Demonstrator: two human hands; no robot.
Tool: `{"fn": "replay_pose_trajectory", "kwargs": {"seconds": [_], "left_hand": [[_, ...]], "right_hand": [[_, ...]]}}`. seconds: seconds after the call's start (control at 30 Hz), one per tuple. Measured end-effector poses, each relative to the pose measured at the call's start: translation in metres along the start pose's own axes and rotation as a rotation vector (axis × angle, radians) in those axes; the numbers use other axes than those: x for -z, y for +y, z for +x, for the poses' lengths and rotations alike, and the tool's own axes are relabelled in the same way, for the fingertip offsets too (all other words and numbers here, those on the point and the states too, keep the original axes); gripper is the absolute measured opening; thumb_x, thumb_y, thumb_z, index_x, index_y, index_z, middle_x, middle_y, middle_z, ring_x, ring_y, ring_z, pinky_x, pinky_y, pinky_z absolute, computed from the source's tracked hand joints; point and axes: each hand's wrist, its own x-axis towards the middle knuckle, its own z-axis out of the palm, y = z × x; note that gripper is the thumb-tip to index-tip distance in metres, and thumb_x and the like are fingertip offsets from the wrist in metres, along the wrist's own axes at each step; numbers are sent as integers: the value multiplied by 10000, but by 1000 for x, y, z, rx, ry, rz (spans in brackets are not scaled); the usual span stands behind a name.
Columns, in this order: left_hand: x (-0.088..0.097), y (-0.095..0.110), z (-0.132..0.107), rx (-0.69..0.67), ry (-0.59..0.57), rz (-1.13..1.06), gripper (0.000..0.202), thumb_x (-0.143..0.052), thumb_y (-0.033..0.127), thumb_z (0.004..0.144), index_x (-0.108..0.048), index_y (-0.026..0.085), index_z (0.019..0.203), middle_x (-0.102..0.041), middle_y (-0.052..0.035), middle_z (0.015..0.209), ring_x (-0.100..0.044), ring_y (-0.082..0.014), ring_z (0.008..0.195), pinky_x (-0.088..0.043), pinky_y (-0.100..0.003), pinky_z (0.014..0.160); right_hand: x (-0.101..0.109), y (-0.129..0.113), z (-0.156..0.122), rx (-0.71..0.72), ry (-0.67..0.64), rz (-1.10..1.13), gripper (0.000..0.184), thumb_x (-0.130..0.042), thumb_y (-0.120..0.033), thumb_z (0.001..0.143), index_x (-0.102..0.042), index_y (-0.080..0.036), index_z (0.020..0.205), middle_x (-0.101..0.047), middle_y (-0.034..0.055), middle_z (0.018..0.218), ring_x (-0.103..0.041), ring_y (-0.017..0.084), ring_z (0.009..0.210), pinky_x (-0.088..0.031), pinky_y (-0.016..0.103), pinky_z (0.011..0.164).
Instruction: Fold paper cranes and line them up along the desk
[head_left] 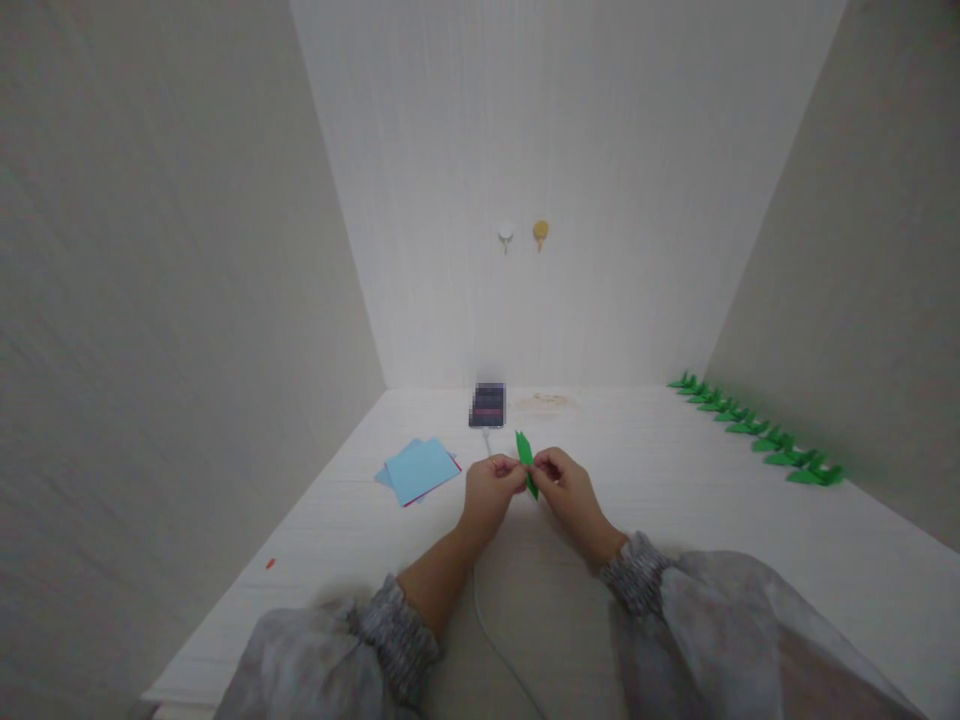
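The left hand (491, 496) and right hand (568, 492) are closed to a pinch, thumbs and fingertips gripping opposite sides of the folded green paper (524, 447), which is positioned above the table (660, 510), narrow and tilted. The blue sheets (421, 470) lie near the left hand; the phone (487, 406) lies beyond both hands, with the cable (496, 642) attached. Green figures (744, 428) form a row along the right wall (870, 300).

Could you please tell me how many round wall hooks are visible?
2. A white round wall hook is on the pale back wall; a gold-coloured round wall hook is just to its right. None appears hidden.
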Motion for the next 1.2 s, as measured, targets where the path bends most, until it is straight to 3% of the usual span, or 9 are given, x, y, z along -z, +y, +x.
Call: {"fn": "replay_pose_trajectory", "kwargs": {"seconds": [0.2,0.8,1.2], "left_hand": [[3,1,0,-82,-64,68,143,-601,259,600,-638,124,627,-611,-25,564,-543,-117,543,-431,-223,559],[6,-4,4,-1,-86,-20,176,-645,231,547,-625,114,677,-617,-22,570,-554,-109,527,-447,-224,556],[7,-2,-1,-150,-121,144,160,-611,265,591,-630,140,690,-629,-23,625,-562,-128,577,-416,-219,561]], "right_hand": [[3,-1,0,41,14,-44,81,-490,-225,700,-557,-179,703,-548,17,658,-477,133,587,-385,248,552],[6,9,0,58,-55,-7,124,-480,-242,717,-587,-183,737,-581,21,683,-519,152,642,-410,263,595],[7,3,1,44,-54,-89,111,-503,-268,700,-562,-180,664,-530,-1,578,-474,132,552,-355,234,503]]}}
